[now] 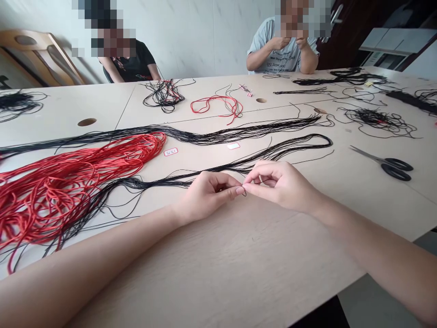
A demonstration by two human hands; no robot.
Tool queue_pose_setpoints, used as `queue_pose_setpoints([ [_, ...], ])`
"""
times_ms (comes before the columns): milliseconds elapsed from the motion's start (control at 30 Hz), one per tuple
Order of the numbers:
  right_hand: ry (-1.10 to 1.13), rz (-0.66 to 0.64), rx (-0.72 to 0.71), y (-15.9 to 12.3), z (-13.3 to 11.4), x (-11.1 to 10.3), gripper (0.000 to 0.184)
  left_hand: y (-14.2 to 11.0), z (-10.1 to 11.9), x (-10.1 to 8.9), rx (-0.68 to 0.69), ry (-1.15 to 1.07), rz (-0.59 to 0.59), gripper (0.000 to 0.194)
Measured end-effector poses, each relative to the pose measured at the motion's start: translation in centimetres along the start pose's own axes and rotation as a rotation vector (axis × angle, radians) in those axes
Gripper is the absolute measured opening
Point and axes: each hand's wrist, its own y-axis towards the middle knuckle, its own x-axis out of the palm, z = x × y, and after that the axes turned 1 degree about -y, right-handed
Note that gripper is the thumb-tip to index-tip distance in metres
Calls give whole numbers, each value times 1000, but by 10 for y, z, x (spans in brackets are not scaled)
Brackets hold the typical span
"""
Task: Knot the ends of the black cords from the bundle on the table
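Note:
Both hands meet above the near part of the table. My left hand (pixel 213 193) is closed, thumb and forefinger pinching a thin black cord (pixel 244 193) whose small loop hangs below the fingertips. Touching it from the right, my right hand (pixel 278 182) pinches the same cord, with a strand showing under its curled fingers. The fingers hide most of the cord. Just beyond the hands runs a long bundle of black cords (pixel 218 168), bent back on itself at its right end. A large heap of red cord (pixel 78 177) lies to the left.
Black-handled scissors (pixel 392 165) lie at the right, blades pointing left. Another black cord bundle (pixel 205 138) stretches across the table (pixel 218 269). Small labels (pixel 170 151), a red loop (pixel 218 102) and tangled black cords (pixel 375 118) lie farther back. Two people sit opposite.

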Motion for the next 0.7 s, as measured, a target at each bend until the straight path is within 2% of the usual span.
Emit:
queue_pose_setpoints([
  [100,-8,-12,-32,-1,0,-13,9,-1,4,-1,-43,-39,5,24],
  [233,-191,7,-219,-1,6,-24,7,-1,8,-1,-89,-124,29,25],
  [333,-303,7,-304,1,13,-20,25,0,7,-1,-101,-146,34,23],
  [367,-326,-6,-317,1,15,-18,26,0,7,-1,-103,-150,38,23],
  [467,-366,-49,-318,1,16,-16,11,1,5,-3,-113,-174,61,23],
  [533,-387,-65,-294,-2,14,-23,10,2,4,-5,-115,-197,99,23],
  [700,-398,-205,-189,-16,15,-59,16,2,6,-10,-150,-224,234,21],
])
